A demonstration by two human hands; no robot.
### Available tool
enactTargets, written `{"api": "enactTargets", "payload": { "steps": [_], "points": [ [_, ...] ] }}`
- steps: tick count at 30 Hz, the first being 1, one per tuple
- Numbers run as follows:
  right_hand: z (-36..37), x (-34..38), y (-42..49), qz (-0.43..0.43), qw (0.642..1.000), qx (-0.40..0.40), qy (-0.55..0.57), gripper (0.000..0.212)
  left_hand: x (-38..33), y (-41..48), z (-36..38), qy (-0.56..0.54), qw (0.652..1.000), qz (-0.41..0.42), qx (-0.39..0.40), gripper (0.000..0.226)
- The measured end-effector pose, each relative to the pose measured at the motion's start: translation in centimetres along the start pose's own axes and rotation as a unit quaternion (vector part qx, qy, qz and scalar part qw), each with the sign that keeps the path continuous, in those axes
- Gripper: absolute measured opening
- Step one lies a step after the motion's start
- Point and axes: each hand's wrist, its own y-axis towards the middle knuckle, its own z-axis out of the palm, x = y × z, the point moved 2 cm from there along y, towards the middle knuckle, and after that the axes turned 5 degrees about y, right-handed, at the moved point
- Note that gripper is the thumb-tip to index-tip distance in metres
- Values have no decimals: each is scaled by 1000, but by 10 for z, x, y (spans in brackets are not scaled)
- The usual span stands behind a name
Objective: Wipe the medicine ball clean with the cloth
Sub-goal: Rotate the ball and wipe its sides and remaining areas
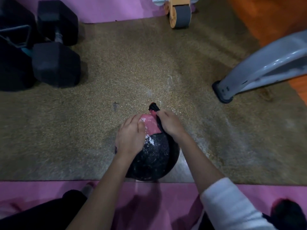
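A black and pink medicine ball [153,156] lies on the brown carpet just in front of me. White powder smears its top near the seam between the two colours. My left hand [130,136] rests on the ball's left upper side, fingers spread over the pink panel. My right hand [169,122] grips a dark cloth [154,107] against the ball's far right side. One end of the cloth sticks out beyond my fingers, and a strip of it runs down under my palm.
Black hex dumbbells [55,63] lie at the left. A grey machine leg [259,70] with a black foot stands at the right. An orange and grey wheel [180,15] is at the top. Pink mat [149,205] lies under my knees. White dust streaks the carpet [116,72].
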Motion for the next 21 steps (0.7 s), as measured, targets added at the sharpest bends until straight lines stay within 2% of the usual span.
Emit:
{"api": "enactTargets", "payload": {
  "steps": [1, 4, 6, 7, 9, 11, 12, 14, 16, 17, 21],
  "points": [
    [5, -1, -4, -12, 1000, -19, -9, 34, 1, 2, 0, -1, 1000, -4, 0, 62],
    [29, -8, -70, -158, 979, -127, -3, 34, 4, 5, 0, 7, 1000, -20, -4, 72],
    [31, -13, -80, -210, 967, -146, -15, 39, 4, 9, 0, 24, 1000, -13, -5, 75],
    [28, -12, -66, -191, 974, -122, -12, 36, 4, 10, 1, 27, 1000, -6, -1, 74],
    [17, 0, -19, -90, 994, -41, -38, 29, 3, 11, 2, 25, 1000, 15, 9, 72],
    [4, 5, 9, -6, 998, -2, -56, 34, -2, 10, 4, 21, 999, 27, 3, 71],
    [6, 5, 7, -5, 998, -8, -60, 33, -4, 9, 4, 23, 1000, 21, -1, 69],
    [16, 0, -26, -98, 990, -87, -50, 26, -7, 9, 4, 33, 999, 9, -4, 58],
    [24, -6, -68, -178, 973, -138, -42, 33, -10, 9, 4, 41, 999, 21, 7, 52],
    [22, -10, -67, -188, 972, -133, -40, 37, -11, 9, 5, 44, 998, 33, 18, 54],
    [7, 3, 5, -41, 998, 1, -44, 25, -11, 8, 8, 62, 995, 48, 57, 61]
  ]
}}
